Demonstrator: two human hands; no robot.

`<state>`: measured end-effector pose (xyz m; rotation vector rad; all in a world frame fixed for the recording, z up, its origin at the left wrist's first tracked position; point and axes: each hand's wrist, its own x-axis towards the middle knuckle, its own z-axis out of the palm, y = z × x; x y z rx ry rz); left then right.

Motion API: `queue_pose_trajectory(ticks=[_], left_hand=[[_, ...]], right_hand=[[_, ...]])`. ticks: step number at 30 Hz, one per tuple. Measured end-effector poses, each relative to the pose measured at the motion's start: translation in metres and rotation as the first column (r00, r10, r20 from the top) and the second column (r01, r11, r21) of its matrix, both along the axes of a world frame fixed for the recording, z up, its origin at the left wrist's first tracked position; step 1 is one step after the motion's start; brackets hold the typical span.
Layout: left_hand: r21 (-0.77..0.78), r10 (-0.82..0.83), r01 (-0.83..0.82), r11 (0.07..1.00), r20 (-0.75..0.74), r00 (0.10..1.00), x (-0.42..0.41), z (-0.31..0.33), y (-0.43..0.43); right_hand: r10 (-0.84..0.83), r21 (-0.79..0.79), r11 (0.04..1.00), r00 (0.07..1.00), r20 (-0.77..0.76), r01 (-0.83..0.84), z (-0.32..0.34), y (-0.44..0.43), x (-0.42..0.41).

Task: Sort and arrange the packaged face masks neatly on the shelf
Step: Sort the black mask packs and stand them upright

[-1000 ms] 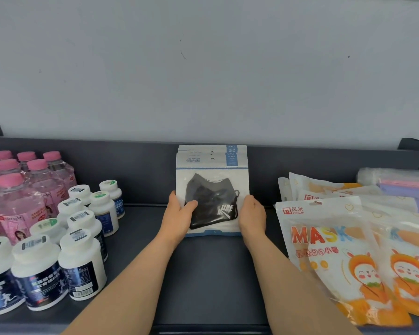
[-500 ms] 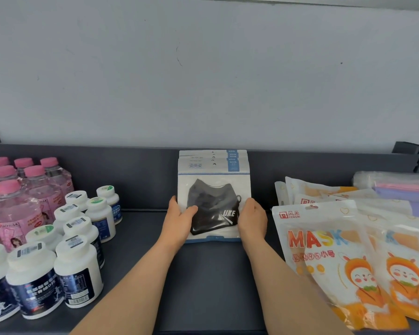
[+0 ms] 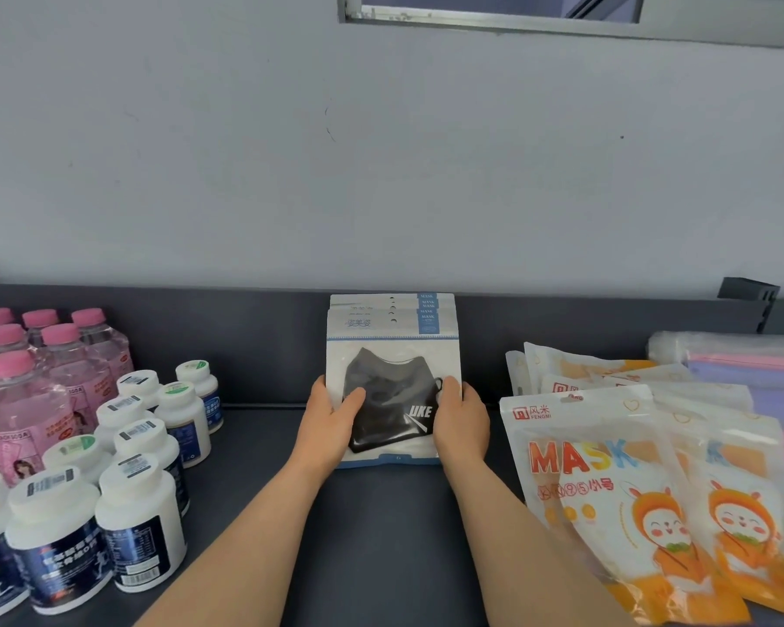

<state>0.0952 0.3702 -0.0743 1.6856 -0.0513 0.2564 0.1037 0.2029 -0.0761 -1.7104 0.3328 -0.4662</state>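
Note:
A stack of white-and-blue packets, each with a black face mask (image 3: pixel 392 355) inside, stands upright against the back rail of the dark shelf (image 3: pixel 381 527). My left hand (image 3: pixel 327 423) grips the stack's left edge, thumb across the front packet. My right hand (image 3: pixel 462 423) grips the right edge the same way. To the right, several orange-and-white "MASK" packets (image 3: pixel 607 481) with a rabbit cartoon lie overlapped and leaning back.
Pink-capped bottles (image 3: pixel 23 400) and white-lidded supplement jars (image 3: pixel 137 513) crowd the shelf's left side. A clear bag of pink and purple items (image 3: pixel 743 368) sits at the far right. A grey wall rises behind, with a window frame (image 3: pixel 562 15) at the top.
Both hands stay on the black mask packets, which remain against the back rail. The view has tilted upward, bringing the window frame into sight.

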Motion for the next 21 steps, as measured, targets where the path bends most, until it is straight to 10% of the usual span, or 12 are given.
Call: queue_pose_trajectory(ticks=[21], left_hand=[[0.221, -0.02, -0.023, 0.975, 0.191, 0.981, -0.001, -0.0045, -0.0041]], right_hand=[[0.091, -0.174, 0.983, 0.986, 0.14, -0.066, -0.0046, 0.0005, -0.0042]])
